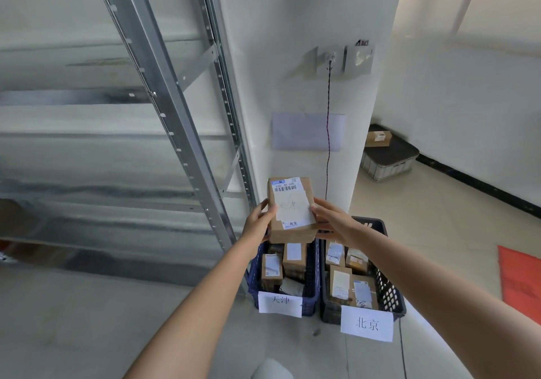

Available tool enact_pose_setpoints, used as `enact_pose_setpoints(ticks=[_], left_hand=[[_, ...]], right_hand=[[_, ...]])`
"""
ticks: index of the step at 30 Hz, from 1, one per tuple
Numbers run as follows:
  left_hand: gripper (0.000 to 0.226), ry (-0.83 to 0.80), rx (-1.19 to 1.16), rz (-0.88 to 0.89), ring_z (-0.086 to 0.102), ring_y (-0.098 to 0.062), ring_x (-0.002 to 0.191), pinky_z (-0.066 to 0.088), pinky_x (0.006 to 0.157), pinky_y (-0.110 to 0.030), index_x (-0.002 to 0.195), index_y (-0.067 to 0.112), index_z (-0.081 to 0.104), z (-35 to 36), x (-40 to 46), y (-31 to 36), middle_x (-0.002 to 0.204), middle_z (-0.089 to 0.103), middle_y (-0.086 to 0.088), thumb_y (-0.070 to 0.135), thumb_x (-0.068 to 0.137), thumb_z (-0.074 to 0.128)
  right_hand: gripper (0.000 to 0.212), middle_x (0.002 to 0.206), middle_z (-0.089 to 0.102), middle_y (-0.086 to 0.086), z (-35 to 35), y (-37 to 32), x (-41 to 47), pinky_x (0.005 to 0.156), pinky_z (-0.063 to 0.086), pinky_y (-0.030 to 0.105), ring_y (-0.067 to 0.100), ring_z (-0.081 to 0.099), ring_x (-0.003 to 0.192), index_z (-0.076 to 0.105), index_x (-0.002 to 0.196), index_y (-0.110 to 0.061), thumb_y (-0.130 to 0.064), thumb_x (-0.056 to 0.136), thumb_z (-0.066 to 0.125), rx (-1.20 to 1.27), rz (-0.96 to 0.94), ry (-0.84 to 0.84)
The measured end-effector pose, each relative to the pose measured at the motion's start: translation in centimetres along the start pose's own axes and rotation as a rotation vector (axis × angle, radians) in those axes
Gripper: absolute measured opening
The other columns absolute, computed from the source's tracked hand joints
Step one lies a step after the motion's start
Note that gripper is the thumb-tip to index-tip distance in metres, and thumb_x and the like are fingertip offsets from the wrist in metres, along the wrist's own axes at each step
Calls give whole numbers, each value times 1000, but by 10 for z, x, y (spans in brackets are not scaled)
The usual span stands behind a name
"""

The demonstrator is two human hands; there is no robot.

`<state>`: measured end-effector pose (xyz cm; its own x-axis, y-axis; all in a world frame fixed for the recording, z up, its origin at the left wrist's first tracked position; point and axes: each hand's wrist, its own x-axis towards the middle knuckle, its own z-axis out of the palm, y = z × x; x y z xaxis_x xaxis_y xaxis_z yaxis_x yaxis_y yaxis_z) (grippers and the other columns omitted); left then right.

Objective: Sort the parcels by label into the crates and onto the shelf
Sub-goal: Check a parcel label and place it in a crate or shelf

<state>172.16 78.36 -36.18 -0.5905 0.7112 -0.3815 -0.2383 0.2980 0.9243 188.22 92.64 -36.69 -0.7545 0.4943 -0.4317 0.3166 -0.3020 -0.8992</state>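
A brown cardboard parcel (289, 200) with a white barcode label and handwriting is held above the crates. My left hand (259, 222) grips its left side and my right hand (329, 220) grips its right side. Below it on the floor stand two dark blue crates. The left crate (313, 261) carries a paper sign reading 天津 and holds several parcels. The right crate (390, 291) carries a sign reading 北京 and also holds several parcels. The grey metal shelf (164, 95) rises on the left.
A white wall column (292, 86) stands behind the crates, with a black cable hanging from a socket. A white crate with a dark lid (389, 159) and a parcel on it sits at the back right. A red mat (521, 279) lies at the right edge.
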Motion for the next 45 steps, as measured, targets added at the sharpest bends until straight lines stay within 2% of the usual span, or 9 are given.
enact_pose_setpoints(ticks=[11,16,18,20,24,31,36,41,45], left_hand=[[30,140,86,-97,63,-6,82,49,54,-13,127,26,57,-47,139,-234,114,68,-3,32,98,57],[54,96,144,-122,66,-23,103,54,92,-36,133,26,60,-48,226,-380,115,70,-3,53,86,65],[76,92,170,-115,65,-20,107,52,98,-45,133,30,59,-46,264,-431,116,70,3,69,69,64],[72,64,215,-112,62,-17,112,49,101,-40,137,29,56,-39,288,-464,124,66,3,67,76,62],[48,19,234,-107,53,-15,114,43,94,-29,142,26,48,-23,315,-499,128,56,3,44,98,54],[49,-9,262,-200,60,-21,115,51,99,-37,143,21,49,-14,342,-522,128,62,-4,43,98,52],[45,-67,266,-243,55,-16,118,46,92,-27,141,20,50,-9,365,-523,133,59,-1,40,101,49],[44,-105,260,-277,57,-18,120,47,105,-38,141,20,50,2,386,-536,131,61,0,37,101,49],[46,-112,229,-312,56,-20,121,49,103,-39,146,21,43,8,392,-547,136,58,-3,30,101,51]], right_hand=[[40,131,59,5,25,219,175,97,52,43,27,60,117,42,142,-36,-37,102,49,-2,151,-22],[37,122,63,3,12,361,257,99,51,47,25,63,110,43,139,-35,-33,103,49,41,201,52],[43,126,61,5,4,403,287,95,53,45,28,61,112,40,145,-32,-31,103,48,36,202,75],[44,127,59,5,-5,436,310,95,52,46,30,59,114,39,147,-31,-31,103,48,43,210,103],[45,130,59,5,-22,482,338,100,50,50,32,59,114,40,147,-32,-31,103,48,63,216,140],[44,128,57,9,-34,498,360,100,49,49,34,57,114,38,148,-28,-29,104,45,66,303,156],[43,117,58,6,-42,502,379,97,50,46,32,57,110,38,148,-25,-26,105,43,69,346,175],[42,123,58,7,-53,510,397,88,48,42,26,58,102,37,148,-27,-21,106,39,60,394,192],[47,139,54,8,-63,524,409,94,49,41,27,53,119,33,151,-22,-16,105,40,-1,379,223]])
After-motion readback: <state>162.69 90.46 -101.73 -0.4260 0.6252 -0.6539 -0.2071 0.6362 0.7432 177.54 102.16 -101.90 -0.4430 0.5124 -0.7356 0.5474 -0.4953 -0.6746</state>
